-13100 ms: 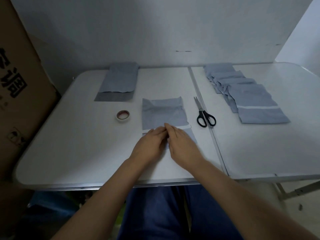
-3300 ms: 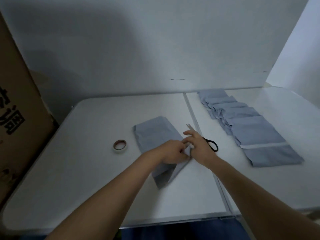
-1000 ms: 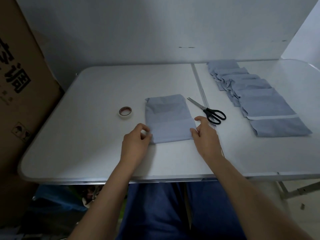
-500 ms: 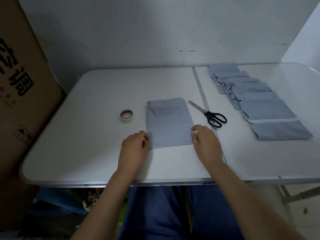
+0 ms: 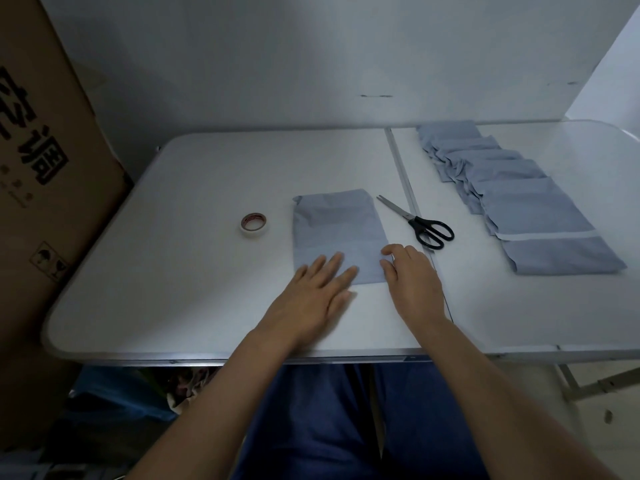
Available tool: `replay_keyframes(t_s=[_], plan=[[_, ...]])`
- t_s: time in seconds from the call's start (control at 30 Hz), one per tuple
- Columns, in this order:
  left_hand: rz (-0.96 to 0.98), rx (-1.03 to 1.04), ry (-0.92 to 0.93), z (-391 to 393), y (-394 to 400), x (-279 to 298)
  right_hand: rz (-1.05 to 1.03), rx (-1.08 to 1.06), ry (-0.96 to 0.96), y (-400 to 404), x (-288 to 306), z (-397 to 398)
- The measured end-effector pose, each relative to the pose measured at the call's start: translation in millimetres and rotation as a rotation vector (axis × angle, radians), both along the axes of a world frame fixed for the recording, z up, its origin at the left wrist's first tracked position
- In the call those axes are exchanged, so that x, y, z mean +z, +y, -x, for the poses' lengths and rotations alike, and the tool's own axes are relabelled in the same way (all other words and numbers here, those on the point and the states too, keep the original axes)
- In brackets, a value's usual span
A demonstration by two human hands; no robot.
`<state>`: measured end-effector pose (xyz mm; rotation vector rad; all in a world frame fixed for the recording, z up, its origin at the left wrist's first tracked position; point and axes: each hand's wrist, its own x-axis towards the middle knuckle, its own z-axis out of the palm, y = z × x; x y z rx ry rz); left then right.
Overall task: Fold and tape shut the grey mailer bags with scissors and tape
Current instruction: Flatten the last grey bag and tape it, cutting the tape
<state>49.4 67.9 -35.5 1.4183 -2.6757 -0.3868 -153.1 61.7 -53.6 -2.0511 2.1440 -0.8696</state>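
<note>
Grey folded mailer bag (image 5: 337, 233), centre of frame, lying flat on the white folding table (image 5: 194, 271); we count one fold across its near third, not yet taped.

Left hand (image 5: 313, 289): fingers straight and spread, palm down, pressing the bag's near left corner. We judge it is there to flatten the crease and pin the bag in place.

Right hand (image 5: 410, 277): at the bag's near right edge, fingers loosely bent and touching that edge, gripping nothing that we can see. We judge it steadies the fold from the other side.

Tape roll (image 5: 254, 224): left of the bag, near but apart, lying flat.

Scissors (image 5: 420, 225): black handles, just right of the bag, blades pointing to the upper left, beside the table's centre seam.

Row of overlapping grey mailer bags (image 5: 509, 188): right half of frame, running from the far edge toward us, well apart from the one in hand.

Cardboard box (image 5: 45, 161): left edge of frame, printed characters showing.

Obstructions: we see none between either hand and the tape or scissors.
</note>
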Motion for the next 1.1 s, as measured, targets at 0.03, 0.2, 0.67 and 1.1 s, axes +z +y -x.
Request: replay_keyframes(t_s=[0.03,0.2,0.67,1.1], plan=[[-0.008,0.009,-0.043,-1.5,2.2,-2.5,-0.004,0.003,-0.008,-0.3,-0.8,0.1],[0.027,0.036,-0.094,-3.0,7.2,-7.4,0.011,-0.025,0.012,3.0,3.2,-3.3],[0.015,0.016,-0.085,-5.4,4.7,-9.1,-0.263,0.315,0.176,53.0,5.5,-46.4],[-0.008,0.052,-0.076,-2.6,6.6,-6.7,-0.338,0.096,0.221,70.6,3.8,-8.6]])
